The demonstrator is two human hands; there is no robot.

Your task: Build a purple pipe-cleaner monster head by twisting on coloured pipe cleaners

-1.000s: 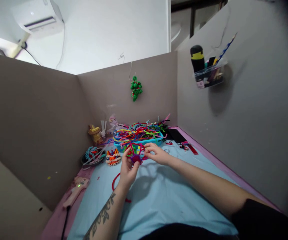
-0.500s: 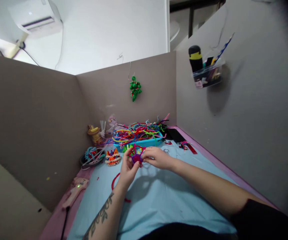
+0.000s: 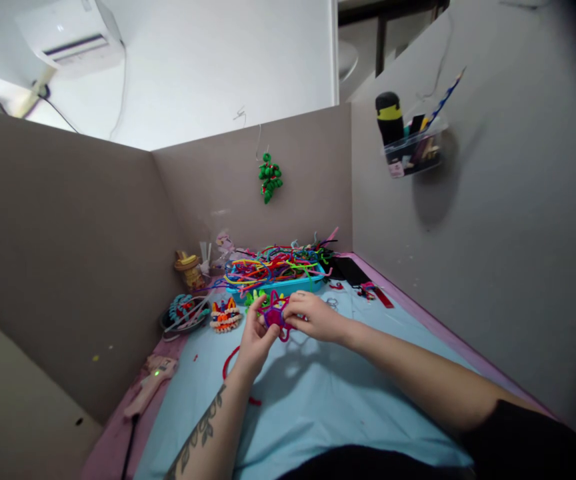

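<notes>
Blue mat (image 3: 328, 400) — both hands, left (image 3: 254, 340), right (image 3: 313, 316), apparently pinching purple pipe-cleaner piece (image 3: 274, 315).

I see soft, dimmish light from above. The left hand (image 3: 254, 340) and right hand (image 3: 314, 317) throw blurry shadows on the mat (image 3: 328, 407); the holder (image 3: 414, 151) shades the right wall. Edges bend, and the right corner goes black.

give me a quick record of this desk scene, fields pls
left hand: pinches a purple and pink pipe-cleaner figure
right hand: grips the same figure from the other side
surface: light blue cloth
behind hands: blue tray heaped with mixed-colour pipe cleaners
left of hands: orange and white pipe-cleaner piece; pink glue gun
back wall: green pipe-cleaner ornament hanging
</notes>
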